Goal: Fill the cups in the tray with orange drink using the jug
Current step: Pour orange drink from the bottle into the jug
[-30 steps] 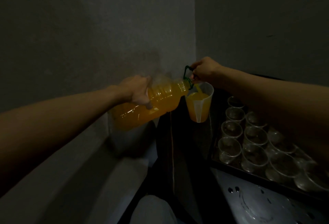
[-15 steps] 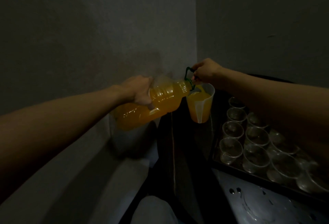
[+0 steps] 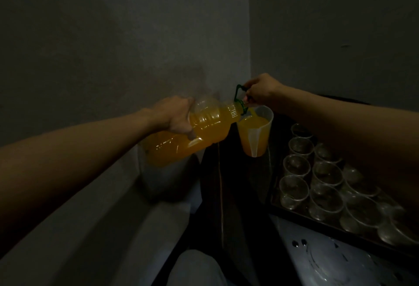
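Bottle (image 3: 204, 131) pouring orange drink (image 3: 254, 123) into a jug (image 3: 260, 140).
Left hand (image 3: 176, 115) grips the bottle; right hand (image 3: 260, 90) pinches its green handle (image 3: 238, 91).

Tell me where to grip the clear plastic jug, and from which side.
Grip the pale handle running down the near wall of the clear plastic jug, coming from the person's side. The jug is upright and mostly full, and the tilted orange-drink bottle hangs over its rim, so the top is blocked.

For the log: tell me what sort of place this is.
Probably a dim kitchen or serving corner: bare walls meet behind a dark counter with a tray of empty clear cups, beside a jug of orange drink.
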A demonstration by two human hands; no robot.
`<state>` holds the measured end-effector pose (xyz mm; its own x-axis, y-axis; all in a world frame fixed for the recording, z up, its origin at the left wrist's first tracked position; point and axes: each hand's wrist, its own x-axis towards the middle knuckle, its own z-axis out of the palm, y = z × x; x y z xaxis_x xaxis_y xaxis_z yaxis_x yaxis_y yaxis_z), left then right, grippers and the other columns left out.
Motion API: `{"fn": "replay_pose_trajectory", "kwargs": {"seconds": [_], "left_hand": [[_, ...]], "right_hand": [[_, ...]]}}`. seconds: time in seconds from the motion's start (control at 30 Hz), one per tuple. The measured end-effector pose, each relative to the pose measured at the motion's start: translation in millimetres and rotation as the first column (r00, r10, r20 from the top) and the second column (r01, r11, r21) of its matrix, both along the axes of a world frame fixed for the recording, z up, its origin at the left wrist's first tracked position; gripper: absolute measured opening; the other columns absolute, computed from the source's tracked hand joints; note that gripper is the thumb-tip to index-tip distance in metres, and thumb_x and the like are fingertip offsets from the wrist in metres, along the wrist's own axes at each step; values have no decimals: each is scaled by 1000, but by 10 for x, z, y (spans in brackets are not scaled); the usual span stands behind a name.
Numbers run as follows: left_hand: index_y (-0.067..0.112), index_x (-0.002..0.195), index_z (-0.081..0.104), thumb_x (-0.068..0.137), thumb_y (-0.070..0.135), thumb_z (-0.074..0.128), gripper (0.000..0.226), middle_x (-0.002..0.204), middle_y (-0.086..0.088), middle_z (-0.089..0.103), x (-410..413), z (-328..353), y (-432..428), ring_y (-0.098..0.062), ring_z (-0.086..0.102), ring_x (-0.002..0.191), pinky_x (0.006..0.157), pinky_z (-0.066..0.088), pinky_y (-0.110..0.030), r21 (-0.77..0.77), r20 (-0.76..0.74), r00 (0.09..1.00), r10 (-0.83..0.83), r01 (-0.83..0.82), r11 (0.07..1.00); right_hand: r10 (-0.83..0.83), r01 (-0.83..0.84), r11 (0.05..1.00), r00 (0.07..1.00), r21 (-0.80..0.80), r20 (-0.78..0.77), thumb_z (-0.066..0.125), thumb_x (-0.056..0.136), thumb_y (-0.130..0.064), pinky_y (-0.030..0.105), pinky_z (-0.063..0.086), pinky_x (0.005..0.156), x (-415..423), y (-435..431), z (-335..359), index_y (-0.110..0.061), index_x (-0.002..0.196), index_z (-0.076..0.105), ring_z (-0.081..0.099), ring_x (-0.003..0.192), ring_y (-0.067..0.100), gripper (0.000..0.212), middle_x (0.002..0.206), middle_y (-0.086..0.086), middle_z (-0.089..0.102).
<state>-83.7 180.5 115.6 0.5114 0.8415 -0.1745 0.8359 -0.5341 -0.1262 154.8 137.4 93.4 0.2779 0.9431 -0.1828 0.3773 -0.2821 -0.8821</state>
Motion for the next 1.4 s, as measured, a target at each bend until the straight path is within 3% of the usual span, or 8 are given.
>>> {"fn": "replay_pose_trajectory", "kwargs": {"seconds": [0.2,0.37,0.5,0.8,0.93,1.07,1.27,1.4], "left_hand": [[15,127,48,59,51,90,88,118,-15,64,-2,-13,-17,-37,63,106,70,42,-32,0,0,1000,11,-11,1000],[13,130,47,60,51,91,92,119,-17,64,3,-13,-34,-37,63,106,70,44,-32,-3,10,1000,9,-9,1000],[12,131,46,61,49,91,91,114,-15,65,-51,-16,-32,-35,63,101,69,45,-32,-27,12,1000,11,-10,1000],[14,128,48,59,51,91,89,116,-14,64,-73,-17,-20,-35,62,105,70,42,-32,-11,18,1000,-5,5,1000],[17,125,48,56,50,92,88,112,-11,66,-81,-11,-11,-35,63,106,71,46,-33,-18,19,1000,3,-3,1000],[15,128,48,58,51,91,90,119,-14,65,-77,-16,-19,-36,63,108,72,46,-33,0,11,1000,0,0,1000],[11,127,46,60,49,91,89,115,-14,64,-90,-62,-37,-35,62,106,70,41,-32,2,51,999,8,-8,1000],[10,133,43,62,48,91,94,120,-16,62,-101,-160,-50,-37,61,109,71,43,-32,10,90,996,22,-23,1000]], "right_hand": [[-1,1,1000,1000,-19,-1,49,94,11,44,57,93,1,8,-42,-4,132,60,66,101,26,43,118,21,64],[-5,4,1000,999,-22,-38,47,96,10,36,58,88,-1,-28,-12,-4,135,57,63,93,22,43,115,20,61],[3,-4,1000,999,-20,-37,48,97,9,36,58,90,-45,-26,-31,-4,138,54,63,95,22,44,122,21,61],[2,-2,1000,999,-11,-37,48,97,9,31,59,79,-56,-37,-26,-2,138,55,64,88,21,42,113,20,61],[6,-7,1000,999,-11,-32,47,97,10,39,57,92,-74,-65,-13,-2,137,55,63,98,26,42,121,24,62],[7,-8,1000,999,-3,-41,45,98,10,40,56,94,-84,-106,15,1,135,56,64,103,29,40,124,25,60],[-27,30,999,996,30,-90,40,100,10,33,59,78,-78,-108,18,3,134,55,61,80,20,38,103,21,61],[-48,52,997,997,62,-57,40,99,9,40,58,90,-57,-75,38,3,133,57,63,89,27,39,109,25,62]]}}
